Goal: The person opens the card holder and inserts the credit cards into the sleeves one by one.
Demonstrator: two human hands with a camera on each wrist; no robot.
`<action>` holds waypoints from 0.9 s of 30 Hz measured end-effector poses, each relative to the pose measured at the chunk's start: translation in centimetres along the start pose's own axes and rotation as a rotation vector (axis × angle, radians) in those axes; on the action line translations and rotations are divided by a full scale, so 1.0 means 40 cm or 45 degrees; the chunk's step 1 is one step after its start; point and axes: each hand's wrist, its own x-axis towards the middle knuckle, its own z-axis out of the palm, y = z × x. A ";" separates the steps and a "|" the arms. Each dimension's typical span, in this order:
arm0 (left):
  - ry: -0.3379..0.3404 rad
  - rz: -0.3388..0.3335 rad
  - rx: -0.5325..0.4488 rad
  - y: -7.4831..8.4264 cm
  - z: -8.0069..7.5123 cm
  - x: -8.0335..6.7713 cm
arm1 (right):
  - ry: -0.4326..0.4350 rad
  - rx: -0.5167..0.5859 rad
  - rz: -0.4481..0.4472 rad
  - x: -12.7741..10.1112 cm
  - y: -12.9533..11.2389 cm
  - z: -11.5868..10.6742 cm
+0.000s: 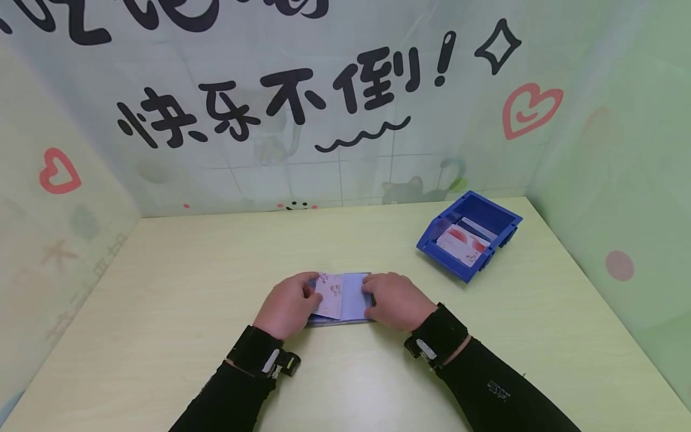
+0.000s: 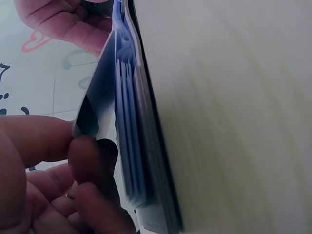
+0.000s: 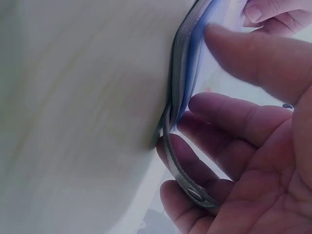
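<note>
Card holder (image 1: 348, 300), a slim album of clear bluish sleeves in a grey cover, lay open and flat on the table (image 1: 162, 288), near the middle of its front edge, with both hands on it. The left hand (image 1: 288, 305) pinched a pale card (image 1: 329, 295) with a pink and red print between thumb and fingertips, holding it over the left page; in the left wrist view the card (image 2: 97, 105) stood edge-on against the stack of sleeves (image 2: 129, 122), its corner caught by the fingers (image 2: 90, 165). Whether its lower edge had entered a pocket could not be told. The right hand (image 1: 396, 300) rested on the right page with fingers curled over the edge, and the right wrist view showed the thumb (image 3: 248, 58) pressing on the sleeves while the other fingers hooked under the cover's snap strap (image 3: 187, 183).

As a judgement, the filing was under way: one card was at the holder and not yet seated. Further out, toward the table's right back corner, a blue bin (image 1: 468, 234) held more cards (image 1: 463, 244), at least two, so more appeared left to do.

The holder looked thin, floppy and multi-leaved, its sleeves translucent and slightly fanned, the cover edge dark with a metal snap.
</note>
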 end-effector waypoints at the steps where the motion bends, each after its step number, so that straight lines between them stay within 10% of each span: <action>1: -0.002 0.001 0.003 0.001 0.001 0.000 | -0.002 0.000 0.003 0.000 0.000 0.000; 27: -0.023 0.058 0.115 0.039 0.021 -0.008 | -0.001 -0.002 -0.001 0.001 0.002 -0.001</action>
